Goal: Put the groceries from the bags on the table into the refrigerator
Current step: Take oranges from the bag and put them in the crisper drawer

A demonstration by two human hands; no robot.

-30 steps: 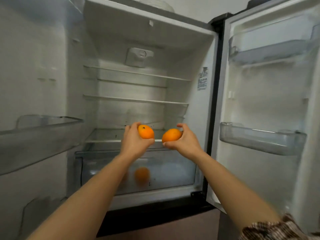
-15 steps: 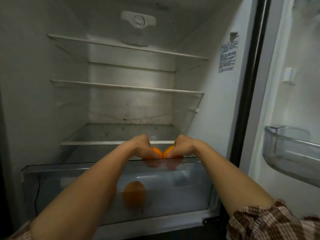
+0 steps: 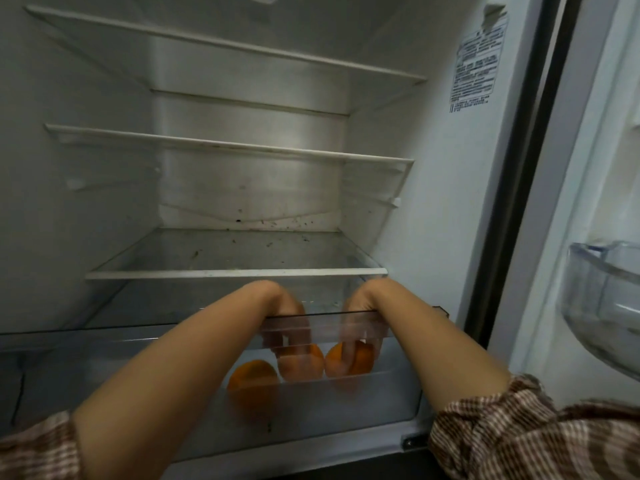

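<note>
Crisper drawer (image 3: 138, 375) front wall nearest; both wrists bent over it — prob. to set fruit down low, not drop it; L hand (image 3: 285, 322) curled round first orange (image 3: 301, 368), R hand (image 3: 363, 318) gripped second orange (image 3: 363, 362); third orange (image 3: 252, 379) lay just left — all in drawer; glass shelf (image 3: 235, 273) behind.

In the crisper drawer (image 3: 69, 358) oranges (image 3: 254, 377) block the right; the left half seems free
</note>
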